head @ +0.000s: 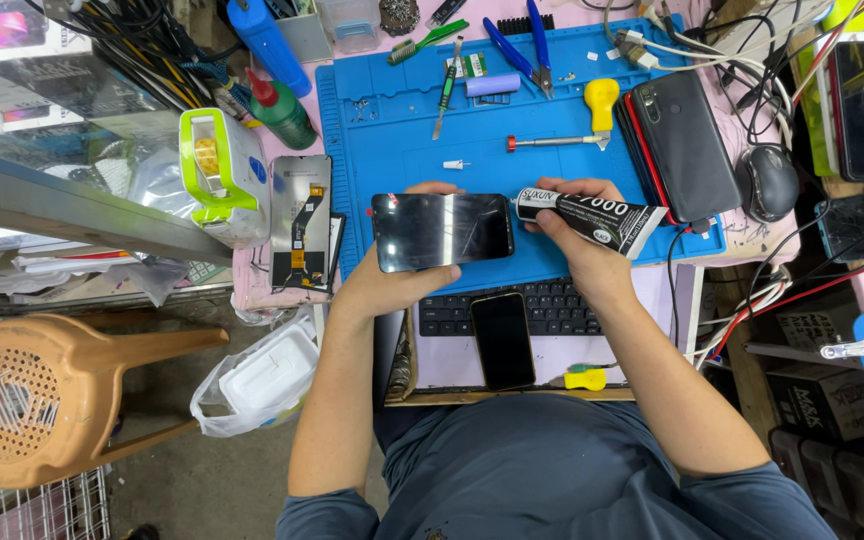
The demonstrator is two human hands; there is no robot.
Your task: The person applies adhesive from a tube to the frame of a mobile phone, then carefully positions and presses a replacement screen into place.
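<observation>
Over the blue work mat, the person holds a phone in the left hand. The phone lies flat and sideways, with its dark glass up, and the fingers wrap around its lower edge and its far edge. The right hand is closed around a black glue tube, and the tip of the tube points to the right short end of the phone. It looks to touch the corner there, or to be just beside it; the picture is too small to tell which.

I judge that the step in hand is putting glue along the edge of the phone. No line of glue shows on the glass or the frame, so I cannot say how much of the edge is already covered.

The next move calls for a steady, light squeeze, with the tip kept on the thin border and not on the glass. The left hand must keep the phone level and turn it as the tip goes around.

Near the hands lie a red-handled screwdriver and a yellow scraper on the mat. A keyboard sits below the mat, and a second phone rests on it.
</observation>
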